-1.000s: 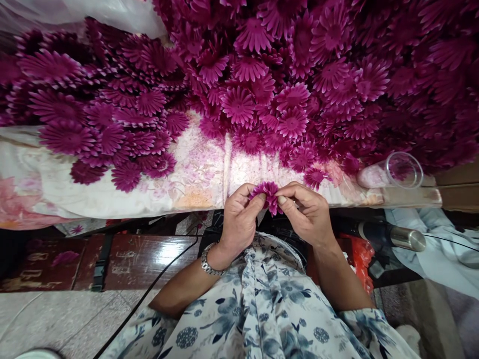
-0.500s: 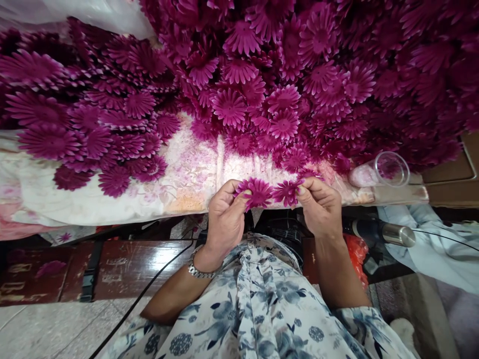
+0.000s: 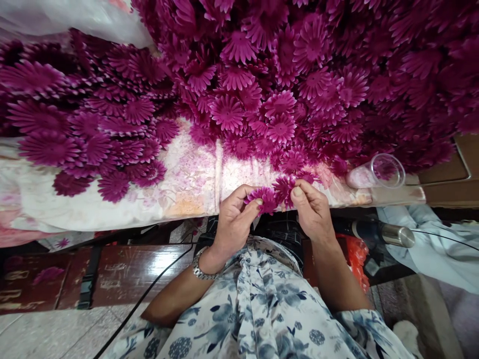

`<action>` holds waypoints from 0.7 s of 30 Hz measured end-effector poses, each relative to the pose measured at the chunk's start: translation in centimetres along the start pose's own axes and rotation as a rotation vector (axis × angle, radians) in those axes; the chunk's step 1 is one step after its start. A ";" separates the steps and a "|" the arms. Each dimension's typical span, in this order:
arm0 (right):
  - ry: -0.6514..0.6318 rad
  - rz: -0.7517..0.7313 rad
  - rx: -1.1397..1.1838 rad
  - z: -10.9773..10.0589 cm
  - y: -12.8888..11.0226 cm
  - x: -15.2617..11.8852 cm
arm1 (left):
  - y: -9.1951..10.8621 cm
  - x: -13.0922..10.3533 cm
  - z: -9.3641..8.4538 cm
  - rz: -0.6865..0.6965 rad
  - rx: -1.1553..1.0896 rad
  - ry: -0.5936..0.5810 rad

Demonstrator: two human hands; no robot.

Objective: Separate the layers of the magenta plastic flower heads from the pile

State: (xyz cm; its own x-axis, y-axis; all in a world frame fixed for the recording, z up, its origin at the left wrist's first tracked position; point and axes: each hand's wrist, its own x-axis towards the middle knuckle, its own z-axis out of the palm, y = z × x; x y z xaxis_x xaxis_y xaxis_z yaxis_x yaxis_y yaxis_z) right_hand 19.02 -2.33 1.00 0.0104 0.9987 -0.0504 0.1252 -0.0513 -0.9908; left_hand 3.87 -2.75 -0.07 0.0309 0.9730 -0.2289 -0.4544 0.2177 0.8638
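My left hand [image 3: 236,218] pinches a magenta flower [image 3: 267,200] between thumb and fingers, close to the table's front edge. Another magenta flower [image 3: 284,189] is gripped by its right side in my right hand [image 3: 313,208]. The two flowers meet or overlap at their edges; whether they are joined cannot be made out. Just beyond my hands, a large heap of magenta flowers [image 3: 228,112] spreads over the cloth-covered table [image 3: 198,194]. A second pile [image 3: 48,147] lies to the left.
On the right of the table a clear plastic cup [image 3: 387,171] lies tipped over. Below it, a dark bottle with a metal cap [image 3: 398,235] lies near a red bag [image 3: 357,259]. A brown bench [image 3: 130,269] stands below the table at left.
My left hand has moved right and slightly down with its flower. My right hand has shifted a little left, and the two flowers are closer together, now touching or overlapping.
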 end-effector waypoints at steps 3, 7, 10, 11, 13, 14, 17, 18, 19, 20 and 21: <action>0.039 0.025 0.024 0.1 0.5 0.2 | -0.1 0.0 -0.3 0.006 0.019 -0.001; 0.063 0.052 0.165 0.2 1.0 0.6 | 0.0 0.1 -0.6 0.021 0.016 -0.001; 0.007 0.032 0.230 0.4 0.6 0.8 | 0.0 0.1 -0.6 0.042 0.033 -0.014; -0.010 0.030 0.230 0.4 0.5 0.8 | 0.0 0.1 -0.5 0.044 0.040 -0.014; 0.002 0.023 0.196 0.5 0.3 0.7 | 0.2 0.1 -0.4 0.040 0.049 -0.011; 0.028 0.017 0.169 0.5 0.2 0.7 | 0.5 0.1 -0.3 0.038 0.043 -0.001; 0.109 -0.004 0.123 0.3 0.3 0.5 | 1.3 0.2 -0.4 0.065 -0.014 0.064; 0.119 0.000 0.116 0.2 0.4 0.5 | 1.6 0.3 -0.5 0.082 -0.034 0.092; 0.120 0.005 0.108 0.1 0.5 0.4 | 1.9 0.4 -0.7 0.099 -0.050 0.118; 0.116 0.006 0.095 0.0 0.6 0.4 | 2.1 0.5 -0.9 0.113 -0.059 0.137; 0.111 0.001 0.076 -0.1 0.7 0.3 | 2.2 0.6 -1.1 0.124 -0.061 0.150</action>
State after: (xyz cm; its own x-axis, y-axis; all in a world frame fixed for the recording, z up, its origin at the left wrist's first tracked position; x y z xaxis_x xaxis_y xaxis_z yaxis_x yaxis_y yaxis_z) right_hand 19.16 -2.06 0.30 0.1203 0.9919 -0.0411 0.0495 -0.0474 -0.9976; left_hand 1.89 -1.76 1.24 -0.1594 0.9686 -0.1910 -0.4997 0.0877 0.8618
